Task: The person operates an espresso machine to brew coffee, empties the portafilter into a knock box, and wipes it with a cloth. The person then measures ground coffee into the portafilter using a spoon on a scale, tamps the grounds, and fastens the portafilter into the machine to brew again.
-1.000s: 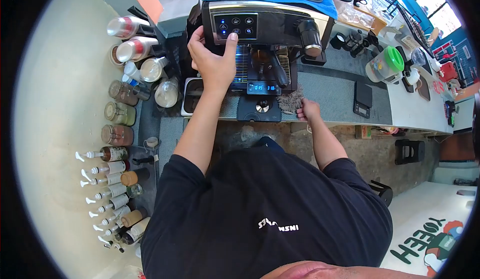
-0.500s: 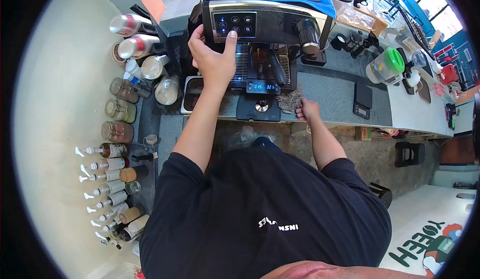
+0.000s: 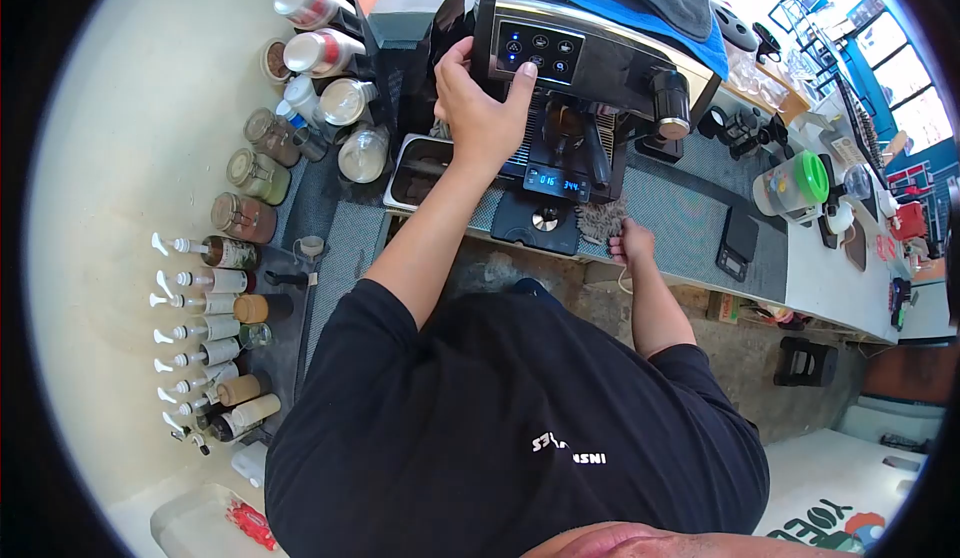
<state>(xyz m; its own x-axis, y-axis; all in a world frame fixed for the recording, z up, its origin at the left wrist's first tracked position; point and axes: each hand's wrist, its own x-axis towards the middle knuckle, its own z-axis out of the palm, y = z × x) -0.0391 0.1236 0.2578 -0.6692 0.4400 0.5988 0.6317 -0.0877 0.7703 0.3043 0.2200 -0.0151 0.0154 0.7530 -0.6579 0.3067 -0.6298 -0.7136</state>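
Note:
My left hand (image 3: 483, 108) rests at the left front corner of an espresso machine (image 3: 625, 66). Its thumb touches the lower edge of the lit button panel (image 3: 541, 50), while the other fingers spread along the machine's side. Under the group, a portafilter's black handle (image 3: 597, 153) points toward me. A digital scale (image 3: 557, 182) on the drip tray glows blue, showing about 016 and 344. At the counter's front edge, my right hand (image 3: 635, 244) has its fingers curled against a shaggy grey cloth (image 3: 602, 222). The cup area on the scale is partly in shadow.
A tamper (image 3: 545, 219) sits on a black mat in front of the machine. Left of it is a metal tray (image 3: 411, 194), then jars (image 3: 243, 218) and pump bottles (image 3: 210, 281). To the right lie a second scale (image 3: 737, 242) and a green-lidded pitcher (image 3: 790, 186).
The scale's numbers have risen from about 015 and 321 to 016 and 344. My view has shifted and tilted; both hands keep their places at the machine and cloth.

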